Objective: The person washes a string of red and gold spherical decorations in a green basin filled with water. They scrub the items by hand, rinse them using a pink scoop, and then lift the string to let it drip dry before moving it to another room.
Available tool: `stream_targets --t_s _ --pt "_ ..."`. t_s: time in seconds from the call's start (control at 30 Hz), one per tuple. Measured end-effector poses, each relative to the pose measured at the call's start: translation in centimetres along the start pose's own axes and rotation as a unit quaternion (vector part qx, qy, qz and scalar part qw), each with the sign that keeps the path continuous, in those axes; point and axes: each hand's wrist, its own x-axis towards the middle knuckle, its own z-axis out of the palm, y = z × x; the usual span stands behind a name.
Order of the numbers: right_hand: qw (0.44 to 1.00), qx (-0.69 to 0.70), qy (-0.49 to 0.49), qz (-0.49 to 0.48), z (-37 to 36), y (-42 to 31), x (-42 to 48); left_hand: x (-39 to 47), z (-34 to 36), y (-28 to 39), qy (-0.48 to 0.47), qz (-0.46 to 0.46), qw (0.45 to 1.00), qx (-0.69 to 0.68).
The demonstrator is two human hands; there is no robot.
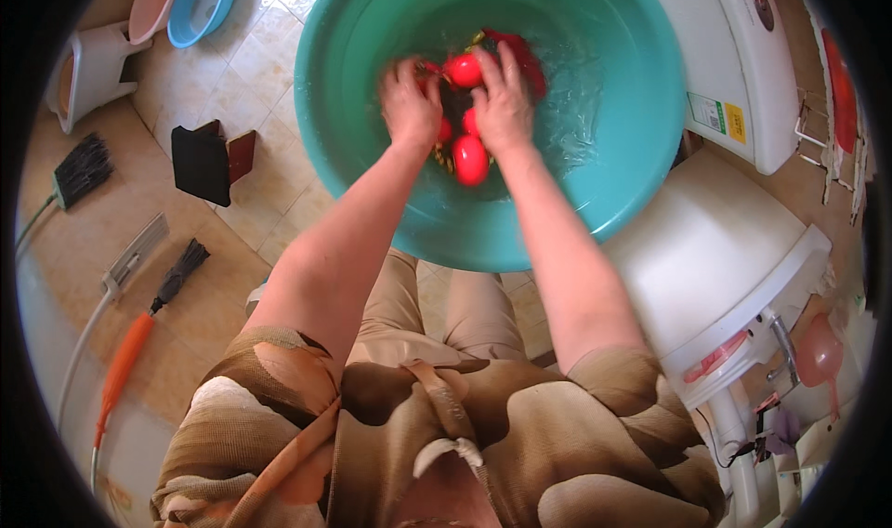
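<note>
Below me is a large green plastic basin [620, 144] with water in it. Several shiny red balls, one of them a red ball [471, 160] nearest me, lie in the water with dark and gold-coloured bits and a piece of red material [526, 61]. My left hand [412, 106] is at the left of this cluster, fingers bent down against the red items. From the right, my right hand [503, 103] rests over the cluster, fingers spread between the balls and the red material. Both hands are slightly blurred, and their fingertips are partly hidden, so a firm grip cannot be told.
A white washing machine [732, 61] and a white washbasin [704, 249] stand on the right. To the left are a blue basin [178, 12], a pink basin [150, 5], a white stool [97, 68], a black folding object [200, 164], a broom [83, 169] and an orange-handled brush [129, 361].
</note>
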Motion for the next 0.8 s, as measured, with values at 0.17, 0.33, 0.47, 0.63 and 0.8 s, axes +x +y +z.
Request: stream_targets --t_s 0.17,0.33,0.47,0.63,0.8 --pt "0.998 -0.012 0.042 0.046 -4.4 0.9 -1.9 -1.3 -1.3 0.1 -0.141 0.206 0.968 0.002" --pt "0.988 -0.072 -0.137 0.013 -4.5 -3.9 -4.8 -1.5 -3.2 -0.9 -0.053 0.026 0.998 -0.004" --pt "0.984 -0.142 -0.107 -0.019 -1.7 -1.9 -0.3 1.1 -1.4 -0.2 0.02 0.014 1.0 -0.011" --pt "0.994 -0.065 -0.056 0.061 -4.6 -1.9 -3.4 -3.1 -0.1 -0.1 -0.046 0.137 0.989 -0.038" --pt "0.97 -0.182 -0.16 0.012 -2.7 -3.1 -2.3 -0.4 -0.4 -0.7 0.019 0.005 1.0 -0.01"
